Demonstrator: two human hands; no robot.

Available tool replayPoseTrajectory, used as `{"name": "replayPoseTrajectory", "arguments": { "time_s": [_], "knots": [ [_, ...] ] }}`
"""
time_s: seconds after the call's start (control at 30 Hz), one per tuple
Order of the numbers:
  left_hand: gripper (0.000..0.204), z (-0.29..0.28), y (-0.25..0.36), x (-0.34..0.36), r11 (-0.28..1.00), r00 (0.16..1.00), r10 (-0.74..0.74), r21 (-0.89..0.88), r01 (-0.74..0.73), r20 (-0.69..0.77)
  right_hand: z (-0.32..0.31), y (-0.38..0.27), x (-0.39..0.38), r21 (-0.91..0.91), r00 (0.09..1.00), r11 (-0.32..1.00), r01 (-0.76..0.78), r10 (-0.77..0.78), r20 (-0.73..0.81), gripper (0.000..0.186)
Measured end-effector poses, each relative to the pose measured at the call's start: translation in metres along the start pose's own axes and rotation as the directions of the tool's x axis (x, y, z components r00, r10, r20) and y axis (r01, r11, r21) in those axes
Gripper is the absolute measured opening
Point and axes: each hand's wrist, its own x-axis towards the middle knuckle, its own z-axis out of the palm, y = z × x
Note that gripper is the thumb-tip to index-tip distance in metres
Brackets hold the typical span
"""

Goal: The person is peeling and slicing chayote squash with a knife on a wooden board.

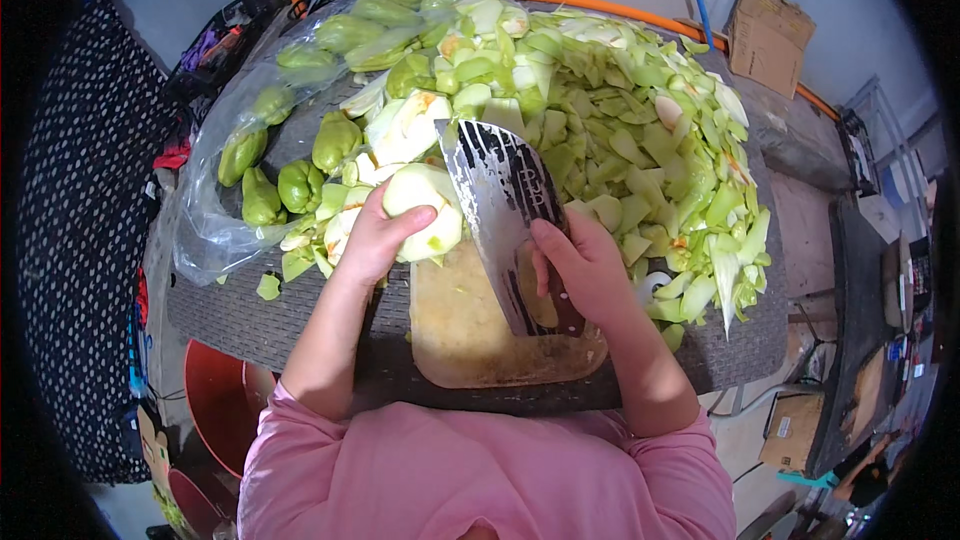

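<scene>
Left grip: peeled chayote is grasped
Right grip: broad knife is held beside it
Desk: cut green pieces are heaped

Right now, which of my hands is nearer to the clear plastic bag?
Left. The left hand, holding a peeled chayote, is to the right of the clear plastic bag; the right hand, gripping a broad-bladed knife, is farther right.

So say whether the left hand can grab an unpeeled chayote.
Probably not: the left hand holds a peeled chayote, though only green pieces seem to separate it from the nearer unpeeled chayotes.
</scene>
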Motion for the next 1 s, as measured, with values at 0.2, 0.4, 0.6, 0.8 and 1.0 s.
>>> {"name": "replayPoseTrajectory", "arguments": {
  "time_s": [0.2,0.4,0.6,0.8,1.0],
  "knots": [
    [0.048,-0.002,0.013,-0.004,0.996,0.995,-0.041,0.079,0.033,0.094,0.000,-0.008,-0.002,-0.058,0.997,0.996,-0.072,0.073,0.013,0.028],
    [0.040,0.002,0.018,-0.009,0.980,0.986,-0.109,0.181,0.086,0.123,0.002,-0.007,-0.002,-0.059,0.994,0.992,-0.111,0.112,0.012,0.031],
    [0.035,0.000,0.027,-0.010,0.956,0.966,-0.156,0.276,0.095,0.207,0.001,-0.008,-0.003,-0.071,0.989,0.988,-0.140,0.143,0.038,0.032],
    [0.033,0.015,0.025,-0.015,0.972,0.980,-0.141,0.209,0.110,0.140,0.010,-0.009,-0.003,0.016,0.984,0.984,-0.177,0.177,0.004,0.033],
    [0.037,0.023,0.019,-0.015,0.980,0.986,-0.158,0.135,0.150,0.051,0.009,0.002,0.000,0.165,0.976,0.963,-0.214,0.218,-0.008,0.031]
  ]
}}
